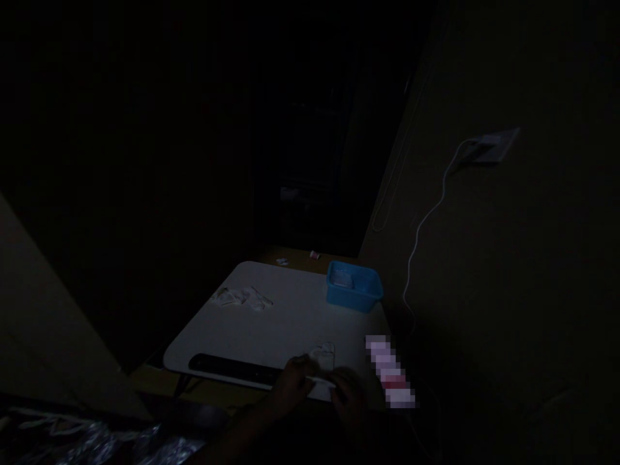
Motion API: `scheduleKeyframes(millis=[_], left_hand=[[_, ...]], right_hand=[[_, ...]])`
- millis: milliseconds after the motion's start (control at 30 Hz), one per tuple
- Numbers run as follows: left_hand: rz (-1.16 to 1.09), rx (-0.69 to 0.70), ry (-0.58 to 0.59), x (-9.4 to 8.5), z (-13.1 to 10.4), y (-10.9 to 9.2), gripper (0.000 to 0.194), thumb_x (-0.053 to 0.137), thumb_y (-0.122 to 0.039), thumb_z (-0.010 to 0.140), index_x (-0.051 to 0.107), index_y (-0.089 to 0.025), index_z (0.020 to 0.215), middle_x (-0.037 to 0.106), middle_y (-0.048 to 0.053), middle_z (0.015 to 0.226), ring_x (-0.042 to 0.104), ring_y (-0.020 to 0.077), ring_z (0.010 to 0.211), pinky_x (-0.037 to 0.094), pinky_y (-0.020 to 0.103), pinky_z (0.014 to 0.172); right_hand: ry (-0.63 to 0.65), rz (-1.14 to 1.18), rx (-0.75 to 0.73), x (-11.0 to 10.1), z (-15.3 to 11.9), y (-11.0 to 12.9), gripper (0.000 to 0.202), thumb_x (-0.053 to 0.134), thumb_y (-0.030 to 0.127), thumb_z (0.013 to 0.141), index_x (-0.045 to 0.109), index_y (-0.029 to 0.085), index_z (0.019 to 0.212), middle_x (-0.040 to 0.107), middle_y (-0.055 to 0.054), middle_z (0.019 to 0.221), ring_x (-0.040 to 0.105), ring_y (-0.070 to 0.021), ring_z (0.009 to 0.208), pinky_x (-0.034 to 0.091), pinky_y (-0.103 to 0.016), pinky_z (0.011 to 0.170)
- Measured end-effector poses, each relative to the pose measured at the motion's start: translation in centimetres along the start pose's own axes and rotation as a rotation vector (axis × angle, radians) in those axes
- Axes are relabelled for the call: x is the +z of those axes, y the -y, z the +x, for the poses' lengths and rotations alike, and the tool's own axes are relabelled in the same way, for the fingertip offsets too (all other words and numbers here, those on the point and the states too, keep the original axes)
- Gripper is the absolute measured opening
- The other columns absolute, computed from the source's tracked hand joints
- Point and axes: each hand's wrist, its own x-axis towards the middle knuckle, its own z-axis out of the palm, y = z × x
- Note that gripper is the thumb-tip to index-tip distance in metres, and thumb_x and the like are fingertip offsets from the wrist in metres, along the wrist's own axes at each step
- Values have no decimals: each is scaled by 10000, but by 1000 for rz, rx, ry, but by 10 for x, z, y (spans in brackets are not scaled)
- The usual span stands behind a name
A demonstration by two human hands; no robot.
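Note:
In dim light, my left hand (292, 382) and my right hand (349, 395) are close together at the near edge of a white folding table (285, 323). Between them is a small white cloth item (323, 352), its near part pinched in the fingers of both hands. Its exact kind is too dark to make out. Farther left on the tabletop lies a crumpled heap of white cloth pieces (242, 297), apart from my hands.
A blue plastic basket (353, 297) with a pale packet inside stands at the table's far right corner. Right of my hands glows a blurred-out screen (390, 371). A white cable (417, 239) hangs from a wall socket (491, 145). Shiny crinkled material (92, 445) lies lower left.

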Motion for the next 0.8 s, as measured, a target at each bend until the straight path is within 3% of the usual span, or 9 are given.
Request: scheduleKeyframes(millis=[200,367,533,700,800], left_hand=[[-112,-148,-50,-1,13,1,403,544,-241,701,507,-193,1100,600,55,1042,539,200,948,419,314,834],[-112,-196,-82,1,21,1,592,554,-206,670,366,-213,1231,607,21,986,569,164,831,448,294,771],[38,-131,-147,0,19,-2,578,503,-153,673,371,-193,1235,552,57,1112,521,187,962,403,333,841],[305,-48,-197,-6,18,-16,396,442,-283,790,462,-221,1181,561,77,1098,494,230,987,376,402,829],[405,84,-131,-4,21,-21,368,332,-229,853,440,-220,1205,516,68,1191,447,202,1082,346,386,882]], right_hand=[[-44,30,191,5,24,-3,316,475,445,723,667,199,674,672,-77,711,612,-202,678,509,-297,646],[-47,114,228,8,35,-5,325,458,416,717,665,180,801,676,-89,794,620,-199,690,517,-291,621],[-107,123,229,16,34,-14,344,465,333,699,615,191,974,670,-72,835,622,-186,704,522,-281,608],[-174,78,252,23,34,-23,358,464,294,659,607,177,965,661,-86,856,621,-206,741,530,-310,619],[-183,59,229,24,34,-26,357,450,289,663,604,163,959,653,-98,888,618,-207,766,529,-316,646]])
